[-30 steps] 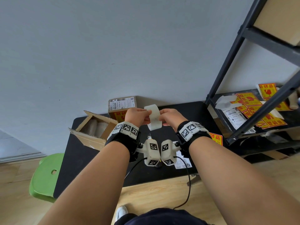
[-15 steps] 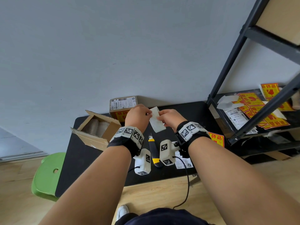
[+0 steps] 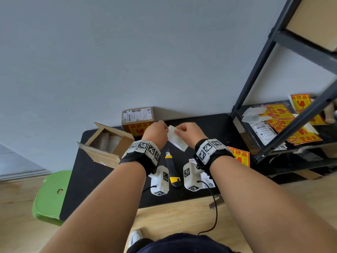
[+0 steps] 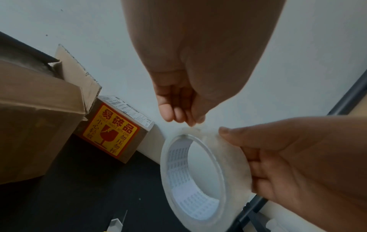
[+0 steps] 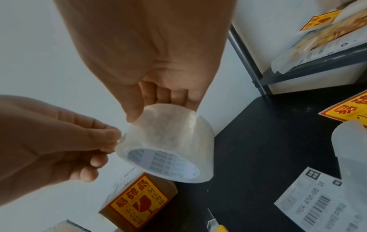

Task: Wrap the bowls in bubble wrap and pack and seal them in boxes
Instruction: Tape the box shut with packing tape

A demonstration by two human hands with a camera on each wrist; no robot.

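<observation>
Both hands hold a roll of clear packing tape (image 3: 177,139) above the black table (image 3: 94,176). My right hand (image 3: 180,129) grips the roll (image 5: 168,141) around its outer face, fingers curled over it. My left hand (image 3: 165,128) pinches the tape's end at the roll's upper edge (image 4: 190,125). An open cardboard box (image 3: 102,154) at the table's left holds bubble-wrapped bowls (image 3: 107,140). Behind my left hand, against the wall, stands a sealed box (image 3: 137,118) with a shipping label and a yellow fragile sticker (image 5: 139,202).
A yellow and black utility knife (image 3: 172,168) lies on the table below my hands, with a shipping label (image 5: 317,204) and a fragile sticker (image 3: 238,157) to its right. A black metal shelf (image 3: 295,123) on the right carries several stickers and labels. At the left is a green stool (image 3: 51,196).
The roll has tipped from upright to slanting and sits a little lower. My left wrist has turned, its fingers now pinching at the roll's top edge. The knife has come into view.
</observation>
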